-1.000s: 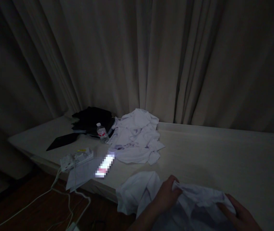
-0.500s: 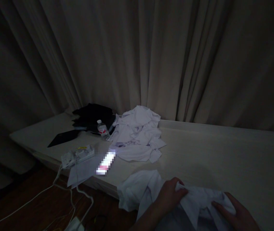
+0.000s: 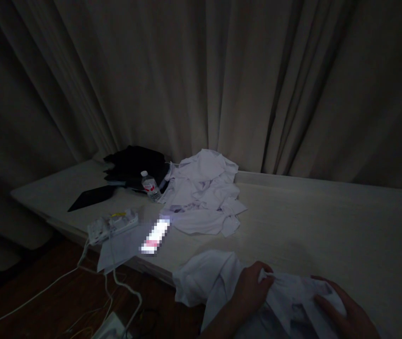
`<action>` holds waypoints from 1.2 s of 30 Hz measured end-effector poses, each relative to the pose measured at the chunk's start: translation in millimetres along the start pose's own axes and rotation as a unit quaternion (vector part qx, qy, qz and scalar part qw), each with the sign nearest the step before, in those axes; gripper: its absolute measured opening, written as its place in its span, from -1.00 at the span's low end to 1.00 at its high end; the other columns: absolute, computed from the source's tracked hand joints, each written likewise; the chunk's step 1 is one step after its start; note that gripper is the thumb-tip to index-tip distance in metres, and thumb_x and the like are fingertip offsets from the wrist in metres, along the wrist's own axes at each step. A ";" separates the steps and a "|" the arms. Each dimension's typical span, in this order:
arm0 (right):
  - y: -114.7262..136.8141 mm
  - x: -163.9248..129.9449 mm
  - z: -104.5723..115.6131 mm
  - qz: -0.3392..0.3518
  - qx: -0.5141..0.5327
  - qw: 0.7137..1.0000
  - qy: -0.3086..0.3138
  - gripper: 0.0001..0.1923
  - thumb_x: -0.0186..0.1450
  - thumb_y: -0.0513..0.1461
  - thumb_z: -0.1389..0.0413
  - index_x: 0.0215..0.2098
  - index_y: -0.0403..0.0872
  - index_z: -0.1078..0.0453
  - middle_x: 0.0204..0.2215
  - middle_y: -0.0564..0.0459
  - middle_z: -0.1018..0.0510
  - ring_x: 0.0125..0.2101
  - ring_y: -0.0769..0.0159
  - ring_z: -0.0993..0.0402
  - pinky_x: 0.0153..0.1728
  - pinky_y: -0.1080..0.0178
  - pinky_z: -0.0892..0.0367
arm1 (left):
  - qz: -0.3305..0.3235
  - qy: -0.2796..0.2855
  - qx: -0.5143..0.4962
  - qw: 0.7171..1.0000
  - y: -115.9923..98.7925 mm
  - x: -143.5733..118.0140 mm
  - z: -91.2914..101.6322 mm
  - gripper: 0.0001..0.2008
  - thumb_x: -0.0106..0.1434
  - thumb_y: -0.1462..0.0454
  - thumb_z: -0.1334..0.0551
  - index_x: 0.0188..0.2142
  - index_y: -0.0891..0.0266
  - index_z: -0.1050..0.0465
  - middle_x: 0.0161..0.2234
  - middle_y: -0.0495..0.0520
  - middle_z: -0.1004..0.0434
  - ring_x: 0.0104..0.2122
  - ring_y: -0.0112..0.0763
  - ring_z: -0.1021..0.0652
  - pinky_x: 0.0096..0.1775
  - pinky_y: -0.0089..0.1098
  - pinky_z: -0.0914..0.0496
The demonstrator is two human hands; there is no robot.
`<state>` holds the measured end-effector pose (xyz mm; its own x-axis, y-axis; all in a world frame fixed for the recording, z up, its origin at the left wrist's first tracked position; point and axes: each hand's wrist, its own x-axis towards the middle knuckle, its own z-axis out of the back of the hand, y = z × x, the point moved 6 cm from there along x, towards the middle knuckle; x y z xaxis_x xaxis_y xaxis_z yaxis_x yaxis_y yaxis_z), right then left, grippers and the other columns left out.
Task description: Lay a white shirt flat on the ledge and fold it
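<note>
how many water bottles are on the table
1. A small water bottle stands upright toward the table's back left, between the dark bundle and the pile of white garments. Another could be hidden under the clothes in this dim light.

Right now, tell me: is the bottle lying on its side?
No, the bottle stands upright on the table, between the dark bag and the white clothes pile.

white garments (image 3: 206, 197): 2 | water bottle (image 3: 150, 186): 1 | power strip (image 3: 112, 225): 1
</note>
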<state>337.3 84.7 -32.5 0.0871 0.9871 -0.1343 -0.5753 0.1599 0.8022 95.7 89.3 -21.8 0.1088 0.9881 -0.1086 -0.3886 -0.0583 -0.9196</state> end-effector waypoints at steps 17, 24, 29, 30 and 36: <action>20.6 -7.8 9.7 -0.142 0.023 0.981 -0.130 -0.38 -0.01 0.21 -0.03 -0.26 -0.07 -0.51 -0.23 -0.12 -0.60 -0.11 -0.15 -0.45 -0.04 -0.07 -0.33 | 0.065 -0.100 -0.148 0.982 12.6 6.0 2.8 -0.83 0.09 0.22 -0.18 -0.38 0.25 -0.48 -0.43 0.00 -0.50 -0.36 -0.38 -0.46 -0.28 -0.40 -0.30; 21.2 -9.3 15.7 -0.124 0.021 0.981 -0.144 -0.47 0.00 0.18 -0.04 -0.38 -0.07 -0.49 -0.34 -0.09 -0.62 -0.24 -0.10 -0.50 -0.19 0.02 -0.42 | 0.074 -0.108 -0.182 0.975 9.3 2.8 4.4 -0.81 0.12 0.18 -0.17 -0.39 0.27 -0.44 -0.50 -0.05 -0.40 -0.42 -0.42 -0.41 -0.35 -0.43 -0.27; 25.6 -5.0 20.0 -0.098 0.001 0.990 -0.097 -0.43 -0.12 0.21 -0.06 -0.35 0.00 -0.47 -0.31 -0.01 -0.60 -0.22 -0.09 -0.49 -0.15 0.03 -0.38 | 0.035 -0.097 -0.190 0.976 0.1 1.8 10.5 -0.79 0.15 0.14 -0.16 -0.42 0.24 -0.41 -0.52 -0.09 -0.33 -0.43 -0.45 -0.36 -0.35 -0.44 -0.24; 26.6 -5.7 20.9 -0.100 0.000 0.990 -0.098 -0.42 -0.12 0.21 -0.05 -0.34 0.00 -0.47 -0.30 -0.01 -0.60 -0.21 -0.08 -0.48 -0.14 0.04 -0.37 | 0.033 -0.104 -0.193 0.975 -2.6 1.9 11.8 -0.78 0.15 0.13 -0.15 -0.42 0.24 -0.41 -0.52 -0.09 -0.32 -0.43 -0.44 -0.36 -0.35 -0.43 -0.24; 32.7 -10.3 27.3 -0.104 -0.004 0.986 -0.133 -0.47 0.05 0.20 0.04 -0.39 -0.03 -0.43 -0.33 -0.05 -0.60 -0.23 -0.03 -0.48 -0.20 0.11 -0.38 | 0.044 -0.143 -0.209 0.966 -11.6 2.9 10.6 -0.75 0.18 0.12 -0.11 -0.37 0.26 -0.41 -0.46 -0.03 -0.37 -0.38 -0.40 -0.38 -0.30 -0.42 -0.27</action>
<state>339.8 80.0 11.0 0.4133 0.9002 -0.1375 -0.5293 0.3603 0.7681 90.9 94.4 -7.5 -0.1884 0.9721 -0.1398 0.0258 -0.1374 -0.9902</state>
